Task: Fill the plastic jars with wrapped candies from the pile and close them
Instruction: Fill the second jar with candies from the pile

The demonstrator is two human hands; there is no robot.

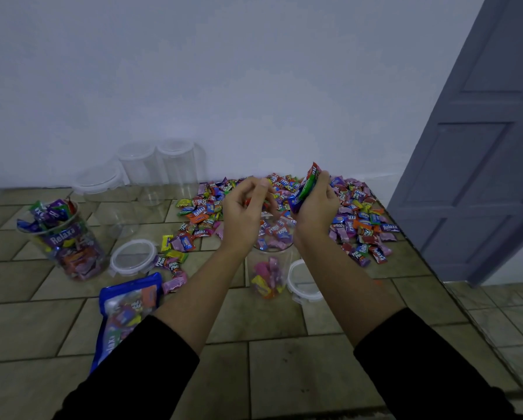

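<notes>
Gripping a bunch of wrapped candies [304,189] in green, blue and red, the right hand [316,207] is up in the middle of the frame. The left hand [243,215] is just beside it, with its fingers curled in. A bit of red shows between those fingers, but I cannot tell if the hand holds it. Both hands are above an open jar [271,268] that stands on the tiled bench [284,374] and has some candies inside. A lid [302,286] lies just to the right of it. The big candy pile [360,207] is spread behind the hands, by the wall [254,86]. At the left stands a full jar [63,247] with no lid on, and another lid [133,256] lies near it. A blue candy bag [127,307] lies at the lower left. Clear empty jars [139,171] stand at the upper left.
</notes>
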